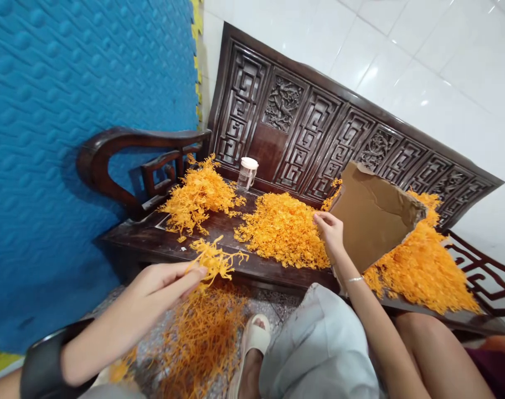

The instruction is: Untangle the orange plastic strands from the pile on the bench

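Note:
My left hand (pixel 175 285) is closed, fingertips pinching a small bunch of orange branched plastic pieces (pixel 214 259) above the bench's front edge. My right hand (pixel 330 230), with a thin bracelet at the wrist, is at the right edge of the middle pile of orange pieces (pixel 283 230). Its thumb and fingertips are pressed together; anything between them is too small to make out. A looser pile of orange strands (pixel 200 194) lies at the bench's left end. Just right of my right hand a piece of cardboard (pixel 371 216) stands tilted.
The dark carved wooden bench (pixel 273 144) has a curved armrest (pixel 111 144) at left. A lidded clear cup (pixel 247 174) stands against its backrest. Another large orange pile (pixel 427 271) lies right of the cardboard. Orange strands (pixel 205 338) cover the floor by a sandaled foot (pixel 256 332). Someone's bare knee (pixel 439 343) is at right.

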A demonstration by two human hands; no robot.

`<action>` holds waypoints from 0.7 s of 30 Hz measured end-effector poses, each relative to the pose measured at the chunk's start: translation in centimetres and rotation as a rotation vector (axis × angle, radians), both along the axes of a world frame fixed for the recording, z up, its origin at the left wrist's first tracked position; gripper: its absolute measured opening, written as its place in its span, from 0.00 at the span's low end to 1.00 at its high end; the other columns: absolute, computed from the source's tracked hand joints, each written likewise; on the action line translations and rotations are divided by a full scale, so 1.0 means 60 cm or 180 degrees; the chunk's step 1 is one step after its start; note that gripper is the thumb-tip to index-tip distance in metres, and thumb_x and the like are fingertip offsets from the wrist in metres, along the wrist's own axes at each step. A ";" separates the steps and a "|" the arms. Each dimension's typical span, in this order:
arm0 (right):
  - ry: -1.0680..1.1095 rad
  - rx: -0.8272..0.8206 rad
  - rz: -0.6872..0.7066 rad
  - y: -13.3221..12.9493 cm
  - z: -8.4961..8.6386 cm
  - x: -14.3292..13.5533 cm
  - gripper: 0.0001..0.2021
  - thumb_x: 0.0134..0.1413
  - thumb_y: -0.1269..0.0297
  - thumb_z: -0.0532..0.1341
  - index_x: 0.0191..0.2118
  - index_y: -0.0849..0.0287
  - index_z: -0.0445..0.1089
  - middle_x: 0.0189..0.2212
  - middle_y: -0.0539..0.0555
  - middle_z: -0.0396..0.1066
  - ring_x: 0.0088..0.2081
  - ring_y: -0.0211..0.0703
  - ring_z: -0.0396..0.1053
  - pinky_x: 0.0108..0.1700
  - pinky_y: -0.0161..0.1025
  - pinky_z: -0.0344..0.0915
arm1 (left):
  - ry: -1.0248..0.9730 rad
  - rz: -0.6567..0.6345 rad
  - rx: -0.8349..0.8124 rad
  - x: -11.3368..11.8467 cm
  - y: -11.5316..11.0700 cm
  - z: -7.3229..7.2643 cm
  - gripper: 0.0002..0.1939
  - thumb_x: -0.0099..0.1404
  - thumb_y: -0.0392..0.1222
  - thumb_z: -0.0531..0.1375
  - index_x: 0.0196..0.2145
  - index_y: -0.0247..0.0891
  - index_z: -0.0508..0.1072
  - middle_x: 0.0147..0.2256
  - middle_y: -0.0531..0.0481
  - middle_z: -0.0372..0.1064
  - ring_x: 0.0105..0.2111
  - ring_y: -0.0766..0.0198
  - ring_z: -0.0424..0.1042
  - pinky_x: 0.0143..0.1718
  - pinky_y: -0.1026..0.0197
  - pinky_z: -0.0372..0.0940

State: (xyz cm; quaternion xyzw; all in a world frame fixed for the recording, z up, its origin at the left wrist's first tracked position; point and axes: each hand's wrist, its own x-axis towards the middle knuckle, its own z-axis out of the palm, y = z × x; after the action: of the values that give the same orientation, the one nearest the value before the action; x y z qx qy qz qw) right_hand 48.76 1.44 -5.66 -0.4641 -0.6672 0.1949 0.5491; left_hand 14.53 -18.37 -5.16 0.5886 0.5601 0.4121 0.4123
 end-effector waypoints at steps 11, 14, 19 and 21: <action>-0.1172 0.0633 -0.0599 0.167 -0.002 -0.012 0.10 0.47 0.62 0.56 0.29 0.63 0.71 0.29 0.56 0.69 0.30 0.40 0.65 0.36 0.37 0.60 | 0.0457 -0.0294 0.0064 -0.002 0.023 0.006 0.19 0.56 0.56 0.48 0.18 0.39 0.56 0.19 0.56 0.47 0.22 0.67 0.51 0.22 0.65 0.50; -0.1889 0.0853 -0.0818 0.172 -0.004 -0.015 0.10 0.51 0.65 0.54 0.32 0.61 0.71 0.30 0.56 0.68 0.34 0.41 0.64 0.38 0.37 0.58 | 0.0475 -0.0301 0.0089 0.000 0.028 0.005 0.19 0.55 0.56 0.48 0.17 0.38 0.57 0.18 0.56 0.47 0.21 0.67 0.51 0.21 0.66 0.49; -0.2548 0.0871 -0.0828 0.164 -0.010 -0.005 0.10 0.51 0.68 0.54 0.35 0.61 0.72 0.31 0.56 0.69 0.37 0.44 0.61 0.41 0.39 0.56 | 0.0454 -0.0404 0.0126 0.009 0.035 0.005 0.19 0.55 0.56 0.48 0.18 0.38 0.57 0.19 0.57 0.48 0.20 0.68 0.51 0.21 0.66 0.49; -0.2659 0.0932 -0.0827 0.156 -0.013 0.002 0.10 0.50 0.69 0.54 0.35 0.61 0.72 0.32 0.55 0.69 0.39 0.45 0.60 0.42 0.40 0.55 | 0.0436 -0.0447 0.0134 0.013 0.038 0.005 0.20 0.56 0.56 0.48 0.17 0.38 0.56 0.18 0.57 0.47 0.20 0.69 0.50 0.20 0.66 0.48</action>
State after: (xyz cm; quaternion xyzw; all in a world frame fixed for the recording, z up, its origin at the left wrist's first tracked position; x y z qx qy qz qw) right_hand 48.91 10.79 -6.43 -0.5002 -0.7881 -0.1755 0.3128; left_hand 15.28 -16.09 -4.85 0.6618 0.5355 0.3527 0.3884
